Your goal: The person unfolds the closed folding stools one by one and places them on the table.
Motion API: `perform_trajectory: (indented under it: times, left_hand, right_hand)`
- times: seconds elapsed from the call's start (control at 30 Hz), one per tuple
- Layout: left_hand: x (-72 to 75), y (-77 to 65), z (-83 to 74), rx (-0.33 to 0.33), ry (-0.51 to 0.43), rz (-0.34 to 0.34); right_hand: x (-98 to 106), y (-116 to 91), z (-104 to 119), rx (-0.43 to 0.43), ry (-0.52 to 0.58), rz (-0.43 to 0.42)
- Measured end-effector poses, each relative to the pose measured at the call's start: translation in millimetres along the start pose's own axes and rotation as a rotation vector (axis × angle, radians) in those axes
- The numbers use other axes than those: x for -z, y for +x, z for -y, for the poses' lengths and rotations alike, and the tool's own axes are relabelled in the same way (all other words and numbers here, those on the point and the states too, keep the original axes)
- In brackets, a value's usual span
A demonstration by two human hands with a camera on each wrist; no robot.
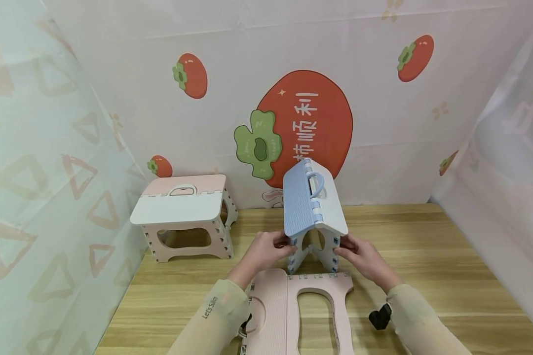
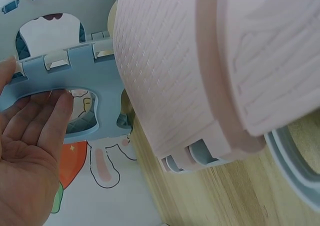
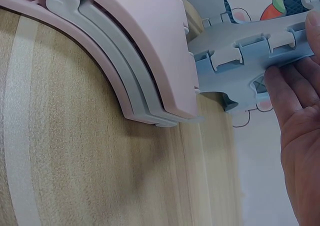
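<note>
Both hands hold a blue-and-white folding stool [image 1: 303, 202] at the back middle of the table. Its two top halves slope down from a ridge with a blue handle, like a roof, and its legs stand partly folded. My left hand [image 1: 268, 250] grips the left leg panel; in the left wrist view its fingers reach into the panel's cutout [image 2: 82, 111]. On the other side my right hand [image 1: 363, 254] grips the right leg panel, fingers behind it and thumb on its edge. Directly in front lies a pink folding stool [image 1: 273, 315], folded out flat.
At the back left a pink-and-white folding stool [image 1: 177, 209] stands upright with its top flat. Printed cloth walls [image 1: 222, 133] enclose the wooden table [image 1: 408, 241] behind and at both sides. A small black object [image 1: 380, 317] is by the right sleeve.
</note>
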State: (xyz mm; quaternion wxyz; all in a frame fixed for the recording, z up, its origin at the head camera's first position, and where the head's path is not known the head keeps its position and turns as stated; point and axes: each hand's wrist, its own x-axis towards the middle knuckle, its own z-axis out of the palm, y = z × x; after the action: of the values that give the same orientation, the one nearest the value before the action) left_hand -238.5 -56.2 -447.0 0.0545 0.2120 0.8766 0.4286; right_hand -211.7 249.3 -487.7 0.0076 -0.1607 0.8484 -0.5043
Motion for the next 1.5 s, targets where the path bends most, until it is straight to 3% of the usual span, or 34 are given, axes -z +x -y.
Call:
perform_trajectory:
  times: [1.5]
  left_hand:
    - [5.3,-3.0,2.7,-0.004,-0.003,0.008]
  right_hand:
    - [0.7,-0.7,0.8,-0.014,0.005,0.007]
